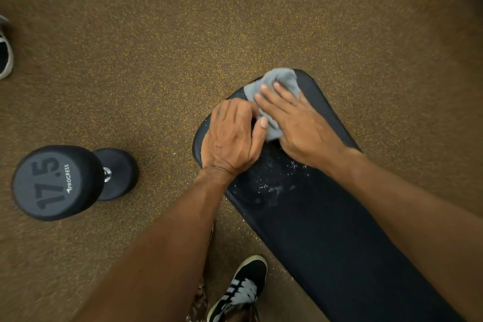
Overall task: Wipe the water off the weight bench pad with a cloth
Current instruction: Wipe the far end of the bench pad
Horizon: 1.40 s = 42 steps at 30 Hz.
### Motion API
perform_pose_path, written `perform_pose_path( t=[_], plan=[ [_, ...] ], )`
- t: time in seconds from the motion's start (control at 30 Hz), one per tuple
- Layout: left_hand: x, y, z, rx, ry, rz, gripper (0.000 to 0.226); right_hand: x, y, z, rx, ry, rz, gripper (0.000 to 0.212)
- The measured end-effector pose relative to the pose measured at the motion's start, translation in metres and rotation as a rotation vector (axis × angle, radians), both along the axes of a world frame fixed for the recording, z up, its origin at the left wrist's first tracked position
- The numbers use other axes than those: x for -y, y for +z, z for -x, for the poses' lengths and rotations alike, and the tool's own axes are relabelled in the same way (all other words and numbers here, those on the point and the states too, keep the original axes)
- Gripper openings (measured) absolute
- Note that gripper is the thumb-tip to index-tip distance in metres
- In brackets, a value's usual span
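- The grey cloth [282, 81] is lying bunched on the far, rounded end of the black bench pad [326, 230], reaching its far edge.
- The right hand [300, 125] is pressing flat on the cloth, fingers straight and slightly spread.
- The left hand [230, 136] is resting on the pad's left edge, just beside the right hand. Its fingers are curled and its thumb is touching the cloth; whether it is gripping the cloth cannot be told.
- Water droplets [274, 183] are glistening on the pad, just nearer than both hands.
- A dumbbell [60, 183] marked 17.5 is sitting on the speckled floor [156, 34], well left of the pad.
- A black-and-white shoe [240, 287] is showing beside the pad's near left side.
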State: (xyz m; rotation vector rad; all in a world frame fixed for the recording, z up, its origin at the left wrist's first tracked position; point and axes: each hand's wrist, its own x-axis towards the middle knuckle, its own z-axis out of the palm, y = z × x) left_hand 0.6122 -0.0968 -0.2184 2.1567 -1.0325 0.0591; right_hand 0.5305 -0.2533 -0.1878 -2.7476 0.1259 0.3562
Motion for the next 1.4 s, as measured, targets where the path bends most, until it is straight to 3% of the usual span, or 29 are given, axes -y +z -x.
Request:
perform_pose_path(
  t=[0.1, 0.23, 0.33, 0.43, 0.53, 0.6, 0.7, 0.8, 0.87, 1.0, 1.17, 1.3, 1.4],
  plan=[
    [0.0, 0.0, 0.001, 0.006, 0.0, 0.008, 0.031, 0.022, 0.011, 0.032, -0.047, 0.025, 0.1, 0.07],
    [-0.001, -0.001, 0.001, 0.009, -0.002, -0.023, 0.032, 0.005, 0.0, 0.006, 0.037, -0.145, 0.014, 0.06],
    [-0.001, -0.001, 0.0, 0.021, -0.002, -0.064, 0.035, -0.02, -0.006, 0.008, 0.056, -0.097, -0.068, 0.056],
    [-0.001, 0.001, 0.0, 0.032, -0.014, -0.052, 0.029, -0.007, 0.004, 0.036, 0.009, -0.011, 0.028, 0.068],
    [-0.001, 0.002, 0.0, 0.028, -0.02, -0.076, 0.03, 0.001, 0.009, 0.028, -0.054, -0.135, 0.065, 0.07],
    [-0.001, 0.001, 0.0, 0.028, -0.022, -0.09, 0.032, -0.014, 0.007, 0.009, 0.009, -0.203, 0.014, 0.063],
    [-0.001, 0.0, -0.001, 0.028, -0.02, -0.11, 0.035, -0.023, 0.002, 0.017, 0.029, -0.145, -0.016, 0.061],
    [-0.001, 0.001, -0.001, 0.029, -0.022, -0.086, 0.031, 0.001, 0.012, 0.052, -0.038, -0.019, 0.097, 0.073],
    [0.0, 0.001, -0.001, 0.027, -0.015, -0.081, 0.03, 0.012, 0.015, 0.049, -0.079, -0.067, 0.151, 0.073],
    [-0.001, -0.001, -0.001, 0.032, -0.021, -0.083, 0.032, -0.015, 0.009, 0.017, -0.007, -0.25, -0.006, 0.069],
    [-0.001, 0.001, -0.001, 0.045, -0.022, -0.107, 0.031, -0.005, 0.013, 0.064, -0.039, -0.033, 0.044, 0.075],
    [-0.001, 0.002, -0.001, 0.04, -0.027, -0.111, 0.028, -0.013, 0.011, 0.037, -0.087, -0.242, 0.02, 0.074],
    [-0.001, 0.002, -0.002, 0.039, -0.025, -0.102, 0.028, -0.04, 0.005, 0.035, -0.057, -0.182, 0.027, 0.073]
  ],
)
